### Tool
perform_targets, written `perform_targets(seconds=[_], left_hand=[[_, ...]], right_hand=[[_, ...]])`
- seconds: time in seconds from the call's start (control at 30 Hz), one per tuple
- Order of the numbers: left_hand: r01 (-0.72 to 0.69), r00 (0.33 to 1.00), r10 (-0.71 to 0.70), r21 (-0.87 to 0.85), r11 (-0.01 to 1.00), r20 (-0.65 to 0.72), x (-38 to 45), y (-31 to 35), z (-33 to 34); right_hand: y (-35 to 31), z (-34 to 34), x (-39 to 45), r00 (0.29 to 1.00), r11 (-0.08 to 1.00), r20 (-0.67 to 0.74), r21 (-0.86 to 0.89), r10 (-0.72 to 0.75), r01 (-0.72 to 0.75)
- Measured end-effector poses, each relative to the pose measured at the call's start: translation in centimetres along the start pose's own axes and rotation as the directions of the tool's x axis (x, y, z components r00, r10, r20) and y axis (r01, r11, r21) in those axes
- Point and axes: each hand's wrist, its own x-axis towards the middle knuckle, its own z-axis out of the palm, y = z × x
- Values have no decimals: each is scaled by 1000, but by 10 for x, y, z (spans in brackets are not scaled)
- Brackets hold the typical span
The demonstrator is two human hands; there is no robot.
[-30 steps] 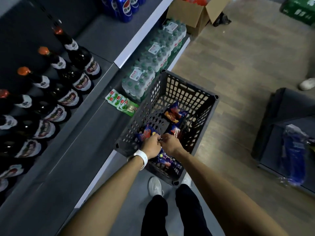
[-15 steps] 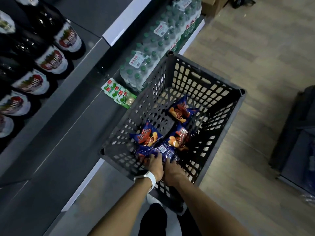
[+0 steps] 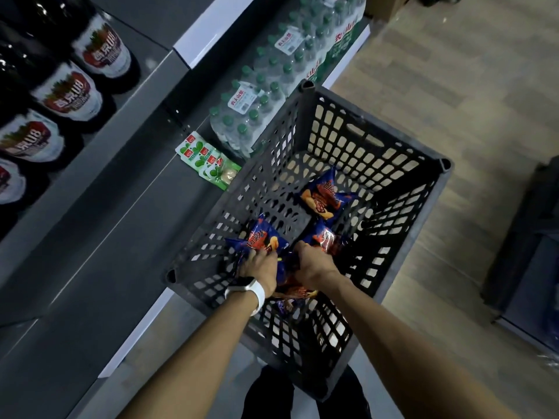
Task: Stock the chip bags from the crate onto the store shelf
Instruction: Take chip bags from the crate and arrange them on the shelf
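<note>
A dark grey slatted crate [image 3: 375,124] stands on the floor against the grey store shelf [image 3: 121,237]. Several blue and orange chip bags lie in its bottom. One chip bag [image 3: 323,198] lies apart, farther in. My left hand [image 3: 260,267], with a white wristband, grips the chip bag [image 3: 261,238] at the crate's left side. My right hand [image 3: 314,264] grips a neighbouring chip bag [image 3: 328,240]. More bags [image 3: 295,290] lie partly hidden under both hands.
Green snack packets [image 3: 205,158] lie on the shelf beside the crate. Shrink-wrapped packs of water bottles [image 3: 257,101] stand behind them, and dark bottles [image 3: 75,89] line the upper shelf. A dark bin [image 3: 529,252] stands on the wooden floor at right.
The view has dropped closer to the crate. Both hands have spread slightly apart over the near bags, the left onto the left bag, the right onto the one beside it.
</note>
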Motion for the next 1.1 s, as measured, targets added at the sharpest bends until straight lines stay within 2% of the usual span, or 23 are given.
perform_targets(seconds=[0.07,0.17,0.3,0.43,0.5,0.6,0.7,0.8,0.93,1.0,1.1], left_hand=[[6,1000,-5,75,997,-19,8,-10,-10],[-20,1000,17,158,987,25,15,-24,-13],[-46,990,90,359,932,-108,17,-27,-15],[-51,980,113,349,936,-161,19,-28,-18],[-51,984,95,270,962,-150,20,-30,-22],[-36,999,38,52,998,-28,21,-36,-31],[18,998,-29,-219,976,-49,18,-41,-44],[54,989,-117,-504,862,-94,13,-39,-58],[78,981,-191,-807,585,-44,11,-36,-70],[88,984,-178,-888,451,7,7,-35,-76],[127,989,-118,-921,368,89,1,-31,-81]], right_hand=[[1,-11,4,1000,1000,-27,-7,5,-5],[4,-20,9,995,999,-86,21,44,-43],[9,-29,12,995,992,-77,120,57,-48],[12,-32,14,996,979,-45,195,72,-62],[11,-35,13,995,971,-24,225,93,-86],[10,-38,11,993,943,2,313,117,-111],[12,-40,12,986,866,-5,480,165,-142],[14,-47,8,977,792,-38,593,210,-147],[16,-60,-1,975,676,-42,727,217,-119],[18,-67,-2,975,662,-59,743,214,-100],[17,-80,-6,973,686,-108,725,203,-62]])
